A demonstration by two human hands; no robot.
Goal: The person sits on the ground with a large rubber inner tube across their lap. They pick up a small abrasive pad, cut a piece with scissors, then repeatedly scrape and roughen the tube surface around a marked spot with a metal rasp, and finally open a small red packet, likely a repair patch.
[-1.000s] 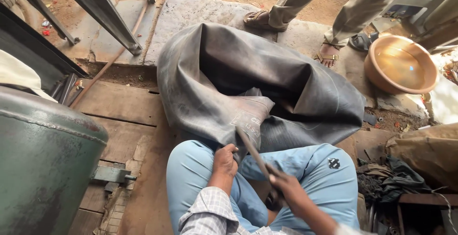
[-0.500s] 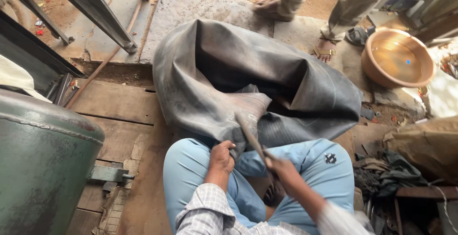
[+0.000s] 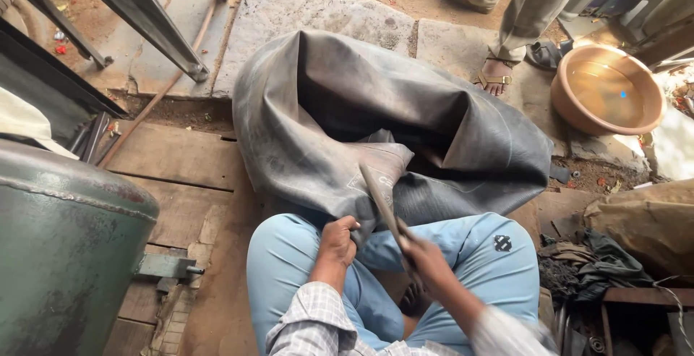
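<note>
the left hand (image 3: 338,242) pinches the near edge of a big black rubber inner tube (image 3: 390,117) draped over the lap and wooden floor; the right hand (image 3: 426,258), its grip closed around a flat metal tool (image 3: 379,200), rests the blade against the rubber.

A faint pale printed marking (image 3: 366,180), an outlined box shape, sits on the grey worn patch of the big black rubber inner tube (image 3: 405,110), just left of the flat metal tool (image 3: 383,204). 1 small dark round emblem (image 3: 502,243) with pale specks shows on the light blue trouser knee (image 3: 499,262). No packages, signs or screens are in view.
</note>
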